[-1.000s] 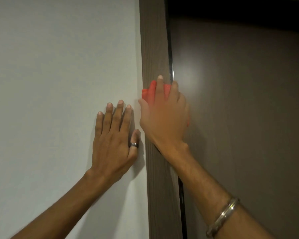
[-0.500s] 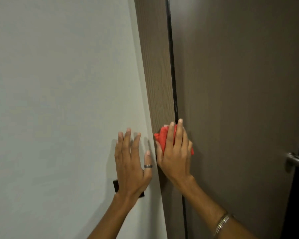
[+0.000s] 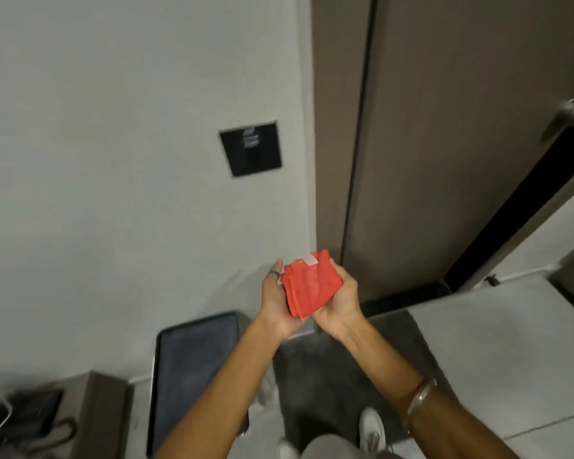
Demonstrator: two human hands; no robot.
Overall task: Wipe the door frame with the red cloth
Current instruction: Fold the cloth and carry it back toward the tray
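Cloth and frame are apart at this moment, and that gap is what the next wipe depends on. The red cloth (image 3: 307, 282), folded into a thick pad with a small white tag at its far edge, lies cradled between both hands in front of the person's body, low down near the floor level of the view. The left hand (image 3: 275, 301) cups the pad's left side with its thumb along the edge; the right hand (image 3: 338, 301) supports the right side from below, fingers curled loosely around it, so both hands are part closed on the cloth and neither presses it to anything. The door frame (image 3: 337, 127) is a tall brown strip running far-to-near, its long axis upright, just beyond and slightly right of the cloth, between the pale wall (image 3: 113, 160) on the left and the door (image 3: 461, 144) on the right. The right hand sits nearer the frame, so it seems the likelier one to carry the pad forward, probably to the low stretch of frame just past its fingertips. The cloth may be getting refolded to a clean face, though that is a guess.
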